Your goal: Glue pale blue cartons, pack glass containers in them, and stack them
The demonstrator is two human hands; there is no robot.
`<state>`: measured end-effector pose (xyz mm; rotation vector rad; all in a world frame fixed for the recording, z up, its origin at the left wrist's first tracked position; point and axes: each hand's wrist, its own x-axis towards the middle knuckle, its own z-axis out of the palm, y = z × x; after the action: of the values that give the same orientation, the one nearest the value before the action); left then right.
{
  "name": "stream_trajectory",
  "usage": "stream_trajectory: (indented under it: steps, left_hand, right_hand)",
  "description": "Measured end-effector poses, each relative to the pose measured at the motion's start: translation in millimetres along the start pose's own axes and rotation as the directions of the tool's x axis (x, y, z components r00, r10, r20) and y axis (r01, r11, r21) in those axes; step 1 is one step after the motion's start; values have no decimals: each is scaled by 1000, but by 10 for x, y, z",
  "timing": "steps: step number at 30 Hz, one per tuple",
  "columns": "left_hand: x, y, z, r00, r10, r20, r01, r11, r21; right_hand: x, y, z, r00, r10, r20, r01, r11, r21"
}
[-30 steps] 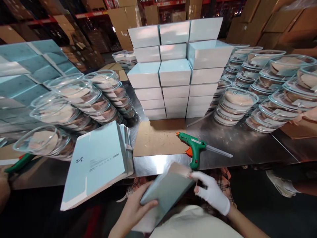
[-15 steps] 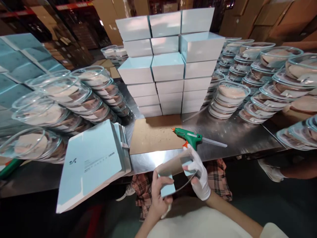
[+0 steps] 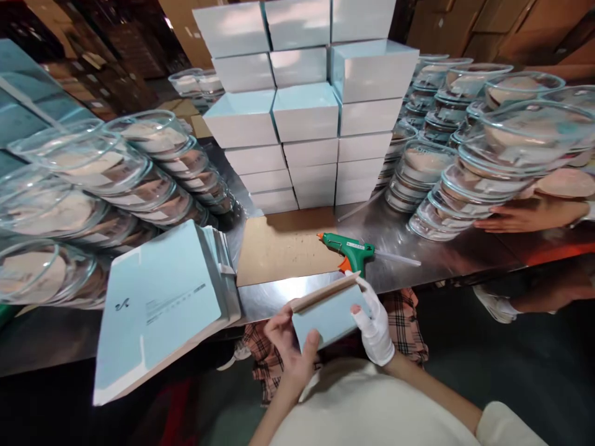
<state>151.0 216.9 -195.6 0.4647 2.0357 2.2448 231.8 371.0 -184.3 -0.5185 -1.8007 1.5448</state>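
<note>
I hold a flat pale-blue carton blank [image 3: 328, 313] upright in front of my chest, below the table's front edge. My bare left hand [image 3: 290, 344] grips its lower left corner with the thumb across the face. My right hand [image 3: 374, 328], in a white glove, clasps its right edge. A green hot-glue gun [image 3: 351, 251] lies on the steel table just beyond the carton, beside a brown cardboard sheet [image 3: 283, 248]. A pile of flat blue carton blanks [image 3: 160, 306] overhangs the table edge at my left.
A tall stack of assembled pale-blue boxes [image 3: 307, 111] stands at the back centre. Stacks of clear lidded bowls fill the left [image 3: 111, 179] and right [image 3: 465, 155] of the table. Another person's hand [image 3: 520, 217] rests against the right stack.
I have raised the carton blank from my lap and turned it upright, its blue face toward me. The view moved closer to the table, and another person's hand came in at right.
</note>
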Motion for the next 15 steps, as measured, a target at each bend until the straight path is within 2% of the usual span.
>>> stream_trajectory:
  steps: [1,2,4,5,6,7,9,11,13,14,15]
  left_hand:
    - [26,28,6,996,88,19,-88,996,-8]
    - [57,50,-8,979,178,94,-179,984,3]
    - [128,67,-104,896,289,337,-322,946,46]
    - [161,61,-181,846,307,436,-374,924,75]
    - [191,47,-269,813,310,493,-415,903,115]
    - [215,24,-358,808,316,498,-445,881,164]
    - [245,-35,-511,862,340,375,-448,858,252]
    - [252,-90,-593,914,320,248,-387,869,308]
    - [250,-120,-600,943,268,196,-320,890,325]
    - [251,-124,-583,952,239,192,-292,899,327]
    - [255,-121,-559,958,215,190,-268,906,327]
  right_hand:
    - [0,-1,34,998,-3,-57,4,1000,15]
    - [3,-3,57,993,-8,-114,12,999,37]
    - [32,-16,45,984,15,-176,-4,998,64]
    - [64,-30,5,985,46,-164,-40,998,41]
    - [114,-50,-53,988,80,-131,-81,997,-3]
    - [184,-74,-124,989,105,-104,-110,993,-50]
    - [389,-128,-264,983,152,-101,-171,961,-219]
    - [650,-167,-347,951,285,-123,-309,830,-464]
    - [900,-168,-353,866,471,-166,-454,602,-657]
    - [999,-154,-338,822,541,-179,-496,523,-693]
    - [1074,-132,-323,794,581,-180,-525,504,-686]
